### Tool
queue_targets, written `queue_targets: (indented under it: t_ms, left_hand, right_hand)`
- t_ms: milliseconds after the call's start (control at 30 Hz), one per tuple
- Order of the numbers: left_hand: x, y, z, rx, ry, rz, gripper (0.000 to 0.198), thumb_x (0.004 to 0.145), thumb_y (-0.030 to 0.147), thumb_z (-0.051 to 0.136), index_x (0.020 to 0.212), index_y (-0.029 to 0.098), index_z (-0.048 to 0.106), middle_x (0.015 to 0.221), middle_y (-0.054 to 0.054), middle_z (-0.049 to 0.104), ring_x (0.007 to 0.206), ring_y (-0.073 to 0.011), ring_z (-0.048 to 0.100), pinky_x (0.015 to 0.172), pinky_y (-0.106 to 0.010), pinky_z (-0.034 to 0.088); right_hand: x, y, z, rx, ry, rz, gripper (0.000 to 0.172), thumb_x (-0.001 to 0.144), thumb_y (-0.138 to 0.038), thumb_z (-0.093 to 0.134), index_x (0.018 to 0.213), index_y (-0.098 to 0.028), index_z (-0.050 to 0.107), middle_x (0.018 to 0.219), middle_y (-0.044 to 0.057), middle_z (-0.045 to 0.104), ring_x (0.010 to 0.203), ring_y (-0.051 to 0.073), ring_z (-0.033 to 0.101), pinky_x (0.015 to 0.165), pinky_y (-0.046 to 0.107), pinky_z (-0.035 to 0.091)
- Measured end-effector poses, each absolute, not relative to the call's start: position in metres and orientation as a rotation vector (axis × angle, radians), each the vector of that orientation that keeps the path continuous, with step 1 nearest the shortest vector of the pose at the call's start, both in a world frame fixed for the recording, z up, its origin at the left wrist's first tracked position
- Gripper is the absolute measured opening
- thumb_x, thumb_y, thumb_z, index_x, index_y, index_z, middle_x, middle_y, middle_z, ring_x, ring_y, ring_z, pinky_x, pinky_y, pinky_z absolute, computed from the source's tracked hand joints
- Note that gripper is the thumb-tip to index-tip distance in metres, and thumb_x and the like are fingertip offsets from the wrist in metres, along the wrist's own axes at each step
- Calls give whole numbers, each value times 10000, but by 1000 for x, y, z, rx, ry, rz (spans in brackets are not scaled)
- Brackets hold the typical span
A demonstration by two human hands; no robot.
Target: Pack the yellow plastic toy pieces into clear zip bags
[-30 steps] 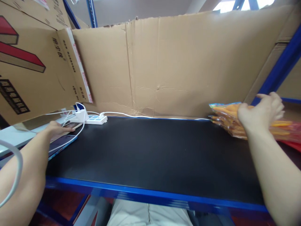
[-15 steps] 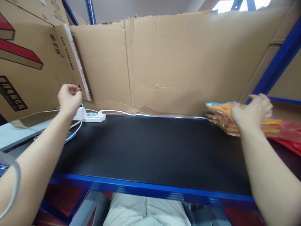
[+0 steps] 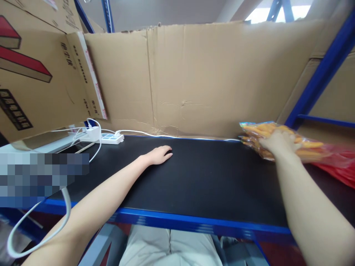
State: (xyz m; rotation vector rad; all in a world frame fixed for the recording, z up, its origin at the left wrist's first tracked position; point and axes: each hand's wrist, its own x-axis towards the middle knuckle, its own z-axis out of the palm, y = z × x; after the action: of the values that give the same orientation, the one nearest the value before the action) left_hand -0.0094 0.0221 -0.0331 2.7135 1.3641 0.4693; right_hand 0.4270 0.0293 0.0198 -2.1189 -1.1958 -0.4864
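My left hand (image 3: 159,155) lies palm down on the black tabletop (image 3: 194,177), left of its middle. Its thumb is apart from the fingers, and it holds nothing. At the right, my right hand (image 3: 281,142) is on top of the clear plastic packets (image 3: 256,129), its fingers curled over them and slightly blurred. Long orange pieces show through the film; their kind I cannot make out. Several packets seem stacked, with a blue printed edge at the left end. Red plastic (image 3: 338,170) lies beside them, partly behind my right forearm.
A white power strip (image 3: 112,139) with plugs and cables stands at the back left. A white cable (image 3: 148,132) runs along the back edge. Cardboard walls (image 3: 222,77) enclose the back and left. A blue post (image 3: 318,77) rises at the right, and a blue rail (image 3: 199,224) edges the front.
My left hand has come from above the power strip rightward and down onto the tabletop. My right hand has lowered leftward onto the packets. The view has shifted slightly.
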Motion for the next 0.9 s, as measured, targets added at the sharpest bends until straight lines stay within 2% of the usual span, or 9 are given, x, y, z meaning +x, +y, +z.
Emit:
queue_targets:
  t_ms: [100, 200, 267, 333, 500, 667, 800, 900]
  left_hand:
    - [-14, 24, -34, 2670, 1393, 428, 460, 843, 457, 380, 1157, 157, 532, 1237, -140, 550, 1139, -265, 516, 967, -382, 395]
    - [-14, 25, -30, 2672, 1395, 400, 463, 839, 448, 388, 1160, 149, 537, 1229, -136, 555, 1131, -258, 521, 964, -363, 398]
    - [-13, 26, -29, 2678, 1399, 394, 459, 843, 444, 384, 1168, 156, 532, 1234, -131, 553, 1129, -253, 523, 961, -358, 401]
    - [-12, 26, -30, 2687, 1404, 387, 455, 846, 441, 382, 1172, 160, 529, 1238, -129, 552, 1128, -250, 524, 960, -356, 402]
    - [-11, 24, -30, 2690, 1414, 363, 467, 849, 427, 382, 1186, 136, 523, 1256, -142, 536, 1146, -256, 512, 971, -353, 391]
    - [-10, 22, -28, 2676, 1436, 364, 465, 851, 417, 388, 1198, 136, 517, 1257, -127, 539, 1146, -245, 513, 976, -336, 383]
    - [-9, 21, -29, 2671, 1452, 370, 467, 853, 408, 386, 1207, 131, 512, 1256, -114, 542, 1151, -235, 509, 983, -325, 374]
    - [-8, 19, -29, 2639, 1497, 384, 519, 853, 411, 394, 1274, 111, 445, 1301, -137, 502, 1187, -247, 481, 992, -335, 363]
  right_hand:
    - [419, 25, 20, -2220, -1100, -473, 758, 656, -483, 604, 1248, -47, 418, 1301, 278, 406, 1220, 375, 315, 946, 600, 228]
    - [414, 23, 18, -2165, -1053, -575, 561, 724, -382, 544, 1190, -75, 483, 1282, 259, 446, 1222, 361, 319, 932, 630, 188]
    - [413, 24, 16, -2145, -1069, -617, 404, 750, -315, 501, 1080, -87, 554, 1176, 237, 538, 1164, 346, 392, 925, 631, 179]
    - [413, 24, 16, -2141, -1085, -644, 331, 764, -293, 483, 1006, -90, 583, 1080, 220, 590, 1091, 330, 458, 921, 619, 189]
    - [405, 19, 22, -2023, -1072, -718, 296, 782, -262, 477, 1025, -111, 551, 1083, 192, 587, 1054, 309, 484, 903, 574, 237]
    - [378, 10, 38, -1752, -1227, -771, 294, 810, -264, 477, 1073, -141, 522, 1107, 165, 559, 1017, 267, 485, 847, 438, 337]
    - [348, 12, 43, -1530, -1473, -790, 276, 814, -257, 487, 1055, -129, 529, 1047, 165, 561, 962, 260, 489, 802, 393, 368]
    - [325, 15, 34, -1255, -1713, -713, 229, 824, -259, 472, 1014, -143, 526, 973, 144, 566, 903, 245, 500, 797, 385, 388]
